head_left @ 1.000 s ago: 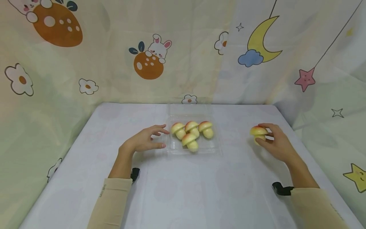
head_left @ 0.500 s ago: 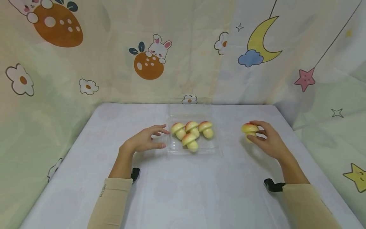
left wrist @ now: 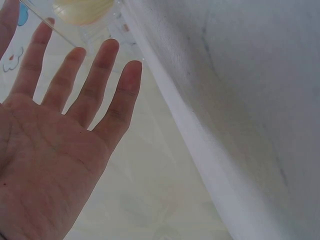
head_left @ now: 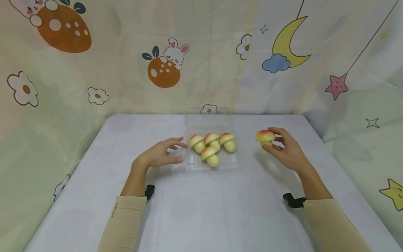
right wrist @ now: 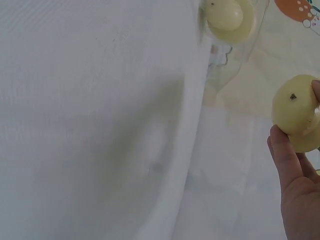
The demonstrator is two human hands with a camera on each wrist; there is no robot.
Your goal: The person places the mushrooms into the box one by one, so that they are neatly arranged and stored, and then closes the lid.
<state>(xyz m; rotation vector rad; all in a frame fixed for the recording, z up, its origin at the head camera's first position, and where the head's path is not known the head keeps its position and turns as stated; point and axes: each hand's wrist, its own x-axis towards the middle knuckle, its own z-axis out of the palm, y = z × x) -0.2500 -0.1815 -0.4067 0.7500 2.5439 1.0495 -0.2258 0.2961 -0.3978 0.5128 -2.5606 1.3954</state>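
Observation:
A toy mushroom, yellow with a reddish top, is pinched between the thumb and fingers of my right hand, above the table to the right of a clear plastic container. The right wrist view shows the pale underside of this mushroom. Several similar mushrooms lie together inside the container. My left hand has its fingers extended at the container's left edge and holds nothing. In the left wrist view its palm faces the camera, with the fingertips near the container.
The table has a white cover. Behind and beside it hangs a printed cloth with cartoon rabbits, flowers and stars. The container's clear lid stretches back toward the table's far edge. Each wrist carries a black camera mount.
My right hand has moved left with the mushroom, closer to the container and slightly farther from me. The left hand and the mushrooms in the container have stayed in place.

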